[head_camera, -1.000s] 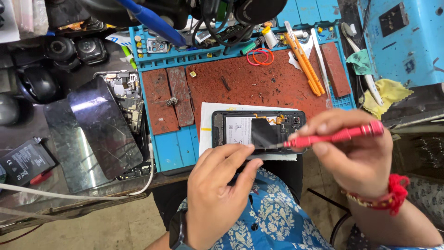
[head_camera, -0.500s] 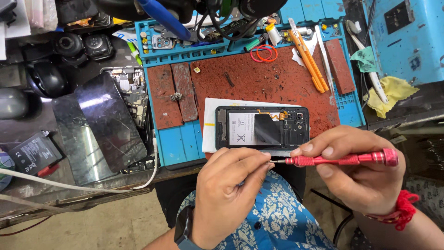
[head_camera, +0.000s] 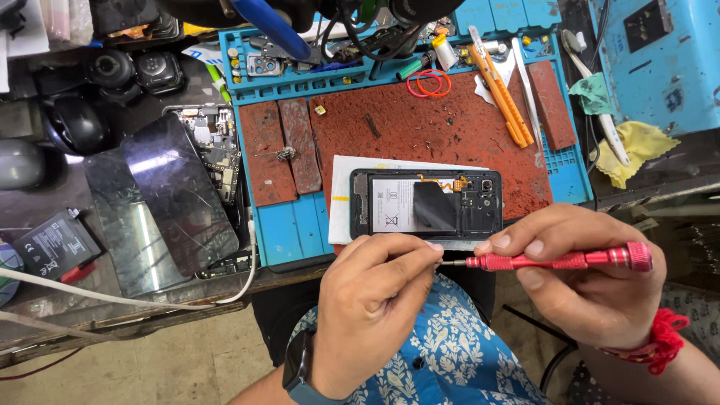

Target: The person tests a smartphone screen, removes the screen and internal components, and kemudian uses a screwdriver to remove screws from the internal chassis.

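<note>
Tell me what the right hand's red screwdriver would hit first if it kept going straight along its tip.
The right hand holds the red screwdriver level, tip pointing at the left hand. It would first meet the left hand's fingertips, which seem to pinch at the tip already; depth is unclear.

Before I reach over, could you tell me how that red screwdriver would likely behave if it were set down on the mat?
The red screwdriver in the right hand looks slim, round and rigid, so it would probably roll if laid loose on the mat. It seems light for its length. Its fine tip, pinched by the left hand, could slip easily.
</note>
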